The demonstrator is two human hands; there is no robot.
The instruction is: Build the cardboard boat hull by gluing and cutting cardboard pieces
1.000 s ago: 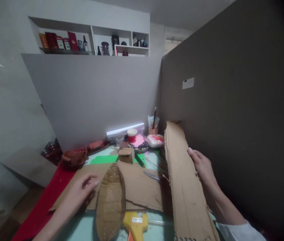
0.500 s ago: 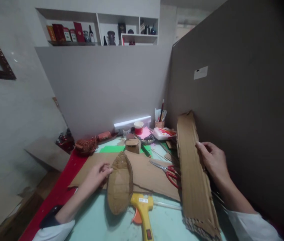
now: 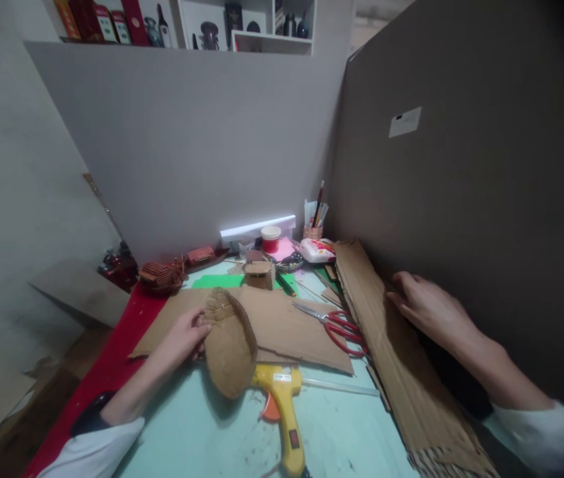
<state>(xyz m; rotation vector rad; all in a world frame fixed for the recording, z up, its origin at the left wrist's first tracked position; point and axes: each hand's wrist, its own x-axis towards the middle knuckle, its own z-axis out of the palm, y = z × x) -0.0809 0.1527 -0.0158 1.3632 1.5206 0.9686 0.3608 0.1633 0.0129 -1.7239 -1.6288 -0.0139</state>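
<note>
A small boat shape made of cardboard is tilted up above the table, pinched at its left edge between the thumb and fingers of my left hand. At the right, my right hand is over the edge of a long corrugated cardboard strip, its thumb and fingers a little apart and not gripping the strip. That strip slants along the table's right side, with a frayed near end. A yellow hot glue gun with an orange trigger lies just right of the boat. Red-handled scissors rest left of the strip.
Flat cardboard lies across the table's middle, with a small cardboard box behind it. Further back stand a red and white cup and a pen holder. Grey panels enclose the back and right.
The cardboard strip has gone from raised to lying lower at the right, and my right hand has released it. My left hand has turned the boat slightly. The view has tilted down.
</note>
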